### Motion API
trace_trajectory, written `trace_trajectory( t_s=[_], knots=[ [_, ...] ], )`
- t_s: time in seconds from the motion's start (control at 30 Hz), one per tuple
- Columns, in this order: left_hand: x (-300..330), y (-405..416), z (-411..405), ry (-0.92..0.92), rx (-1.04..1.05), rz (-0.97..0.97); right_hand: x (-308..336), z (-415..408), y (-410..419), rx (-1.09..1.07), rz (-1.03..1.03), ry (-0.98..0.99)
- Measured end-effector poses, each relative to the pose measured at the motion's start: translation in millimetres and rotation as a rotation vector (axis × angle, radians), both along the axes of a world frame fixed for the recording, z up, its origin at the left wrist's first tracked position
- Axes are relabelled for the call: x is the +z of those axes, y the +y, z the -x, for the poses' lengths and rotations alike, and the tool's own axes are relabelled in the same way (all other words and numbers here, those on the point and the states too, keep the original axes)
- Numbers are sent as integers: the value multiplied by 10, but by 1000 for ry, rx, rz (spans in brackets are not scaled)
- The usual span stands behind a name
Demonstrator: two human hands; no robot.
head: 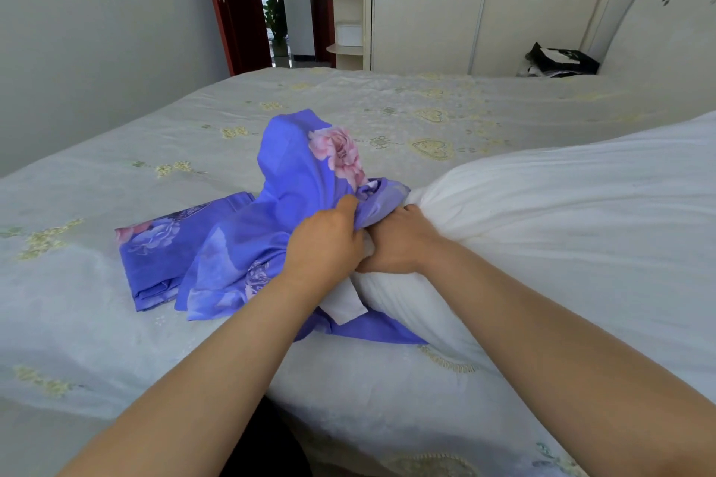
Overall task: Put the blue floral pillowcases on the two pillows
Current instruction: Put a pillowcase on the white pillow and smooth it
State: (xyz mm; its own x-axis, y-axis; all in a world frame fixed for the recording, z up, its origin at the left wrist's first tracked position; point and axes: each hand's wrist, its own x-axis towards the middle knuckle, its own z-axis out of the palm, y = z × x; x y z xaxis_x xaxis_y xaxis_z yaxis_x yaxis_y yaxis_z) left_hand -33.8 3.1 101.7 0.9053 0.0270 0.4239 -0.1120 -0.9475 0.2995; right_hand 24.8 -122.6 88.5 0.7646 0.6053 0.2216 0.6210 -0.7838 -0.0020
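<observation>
A bare white pillow [561, 213] lies on the bed at the right, its near end bunched toward the middle. My right hand [399, 240] grips that bunched end. A blue floral pillowcase [294, 182] stands crumpled just left of it, and my left hand [329, 240] holds its opening edge against the pillow's end. A second blue floral pillowcase [162, 248] lies folded flat on the bed to the left, partly under the first. Only one pillow is in view.
The bed [155, 341] has a white cover with pale yellow embroidery. A headboard [666, 4] stands at the far right, with a dark bag [561, 60] beside it. A wardrobe and shelf line the back wall. A red door [228, 0] is open at the back left.
</observation>
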Motion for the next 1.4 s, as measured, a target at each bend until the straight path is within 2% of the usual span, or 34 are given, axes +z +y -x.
trace_trajectory(
  t_s=[0.17,0.27,0.4,0.47,0.53,0.6,0.7,0.8,0.87,0.93,1.0,1.1,1.17,1.23,1.3,1.33,1.4],
  knots=[
    [-179,289,-142,33,67,-11,-221,-46,-57,-100,14,-102],
    [-196,289,-134,14,125,-76,-295,70,-48,-178,-47,-152],
    [-149,352,-52,39,270,-173,-506,238,-58,-90,-86,-398],
    [-205,421,14,63,345,-170,-544,232,-54,-92,-132,-416],
    [-283,480,98,91,391,-159,-499,202,-23,-136,-165,-359],
    [-318,525,176,120,425,-89,-413,193,3,-149,-114,-278],
    [-246,429,298,32,325,251,-300,180,31,-175,-48,-59],
    [-215,102,406,-61,197,496,-169,130,79,-258,-187,73],
    [-333,2,443,-15,214,459,-83,85,67,-278,-278,137],
    [-537,112,429,5,283,278,-33,61,37,-276,-327,164],
    [-705,313,403,18,345,185,-7,68,28,-263,-349,164],
    [-804,500,368,28,420,256,55,57,78,-254,-427,210],
    [-757,367,408,-27,347,240,161,28,159,-266,-544,230],
    [-617,67,486,-176,160,266,272,9,253,-280,-597,192],
    [-424,-115,503,-244,53,420,318,50,326,-268,-429,153],
    [-352,-106,469,-244,67,525,292,93,339,-221,-306,177],
    [-329,31,392,-211,101,647,140,136,308,-88,-160,320]
  ],
)
